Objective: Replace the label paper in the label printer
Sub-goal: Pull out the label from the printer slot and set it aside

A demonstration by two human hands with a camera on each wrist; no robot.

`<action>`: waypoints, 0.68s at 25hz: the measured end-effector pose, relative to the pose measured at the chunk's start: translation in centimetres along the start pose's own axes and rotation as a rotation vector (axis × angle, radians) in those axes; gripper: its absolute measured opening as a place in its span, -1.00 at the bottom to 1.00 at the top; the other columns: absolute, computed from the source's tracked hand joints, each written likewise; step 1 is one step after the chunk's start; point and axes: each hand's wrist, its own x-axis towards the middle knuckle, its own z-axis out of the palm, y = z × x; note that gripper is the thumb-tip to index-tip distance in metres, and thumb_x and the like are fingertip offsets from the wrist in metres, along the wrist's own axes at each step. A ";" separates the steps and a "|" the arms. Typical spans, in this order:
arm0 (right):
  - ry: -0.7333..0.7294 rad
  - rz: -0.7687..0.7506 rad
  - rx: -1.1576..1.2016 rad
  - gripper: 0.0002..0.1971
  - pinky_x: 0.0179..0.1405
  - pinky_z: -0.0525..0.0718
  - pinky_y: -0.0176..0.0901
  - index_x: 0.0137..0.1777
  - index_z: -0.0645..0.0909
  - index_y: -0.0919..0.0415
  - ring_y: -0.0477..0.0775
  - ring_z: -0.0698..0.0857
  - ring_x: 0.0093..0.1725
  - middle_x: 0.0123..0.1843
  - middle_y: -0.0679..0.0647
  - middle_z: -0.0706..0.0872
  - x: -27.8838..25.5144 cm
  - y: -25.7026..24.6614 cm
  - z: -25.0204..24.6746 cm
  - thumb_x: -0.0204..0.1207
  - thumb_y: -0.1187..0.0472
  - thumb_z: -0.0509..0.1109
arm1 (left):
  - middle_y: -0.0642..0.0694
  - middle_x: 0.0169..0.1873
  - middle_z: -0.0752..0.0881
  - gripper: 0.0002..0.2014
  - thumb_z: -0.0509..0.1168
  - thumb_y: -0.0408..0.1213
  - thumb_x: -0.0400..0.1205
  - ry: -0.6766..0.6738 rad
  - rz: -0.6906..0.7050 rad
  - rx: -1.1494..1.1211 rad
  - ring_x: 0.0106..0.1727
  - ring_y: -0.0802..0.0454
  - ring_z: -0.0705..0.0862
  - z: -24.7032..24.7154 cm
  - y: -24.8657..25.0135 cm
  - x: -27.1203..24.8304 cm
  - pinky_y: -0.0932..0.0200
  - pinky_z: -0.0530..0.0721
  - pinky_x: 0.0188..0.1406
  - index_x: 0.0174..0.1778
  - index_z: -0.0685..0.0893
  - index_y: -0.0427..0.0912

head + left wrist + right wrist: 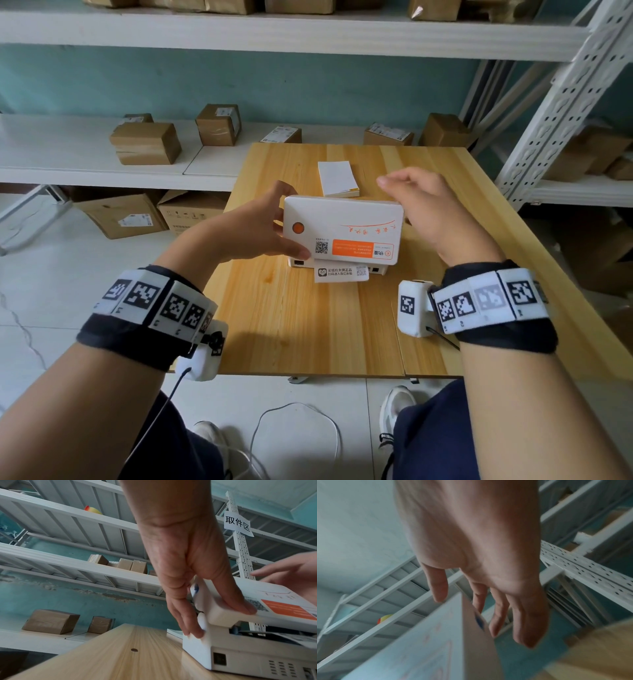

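The white label printer stands mid-table with its lid [342,226] tilted up off the base [240,660]. My left hand [279,222] grips the lid's left end, thumb [240,601] on top near the QR code and fingers [192,632] down the side by the round latch. My right hand [400,202] hovers at the lid's right end with relaxed fingers [527,635] holding nothing; that view is blurred. A printed label strip [342,274] sticks out of the front slot. A white stack of label paper [337,178] lies behind the printer.
The wooden table [308,325] backs onto a low white shelf carrying several cardboard boxes [145,144]. A perforated white rack upright [555,102] stands close on the right. More cartons [126,216] sit on the floor at the left.
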 end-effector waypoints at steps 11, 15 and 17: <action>-0.140 -0.500 -0.843 -0.76 0.67 0.03 0.38 -0.15 0.67 -0.17 0.29 -0.37 0.75 0.72 0.07 0.13 -5.8 2.2 1.8 0.29 -0.05 0.68 | -0.05 0.15 0.74 -0.20 0.61 -0.29 0.43 -0.013 -0.053 -0.055 0.03 -0.05 0.83 -0.5 0.3 0.0 0.05 0.87 -0.13 0.54 0.37 0.03; -0.172 -0.455 -0.919 -0.83 0.70 0.05 0.45 -0.06 0.79 -0.16 0.26 -0.43 0.72 0.81 0.07 -0.10 -5.7 2.1 2.3 0.38 0.02 0.65 | -0.03 0.14 0.73 -0.21 0.61 -0.30 0.43 -0.005 -0.063 -0.047 0.00 -0.01 0.82 -0.5 0.5 0.0 0.17 0.85 -0.22 0.53 0.38 0.03; -0.186 -0.476 -0.987 -0.81 0.70 -0.08 0.46 0.00 0.81 -0.14 0.24 -0.44 0.70 0.83 0.14 -0.16 -5.2 2.1 2.7 0.39 0.03 0.64 | -0.03 0.15 0.73 -0.21 0.61 -0.29 0.43 -0.006 -0.069 -0.040 0.02 -0.03 0.81 -0.4 0.5 0.0 0.14 0.86 -0.20 0.53 0.38 0.03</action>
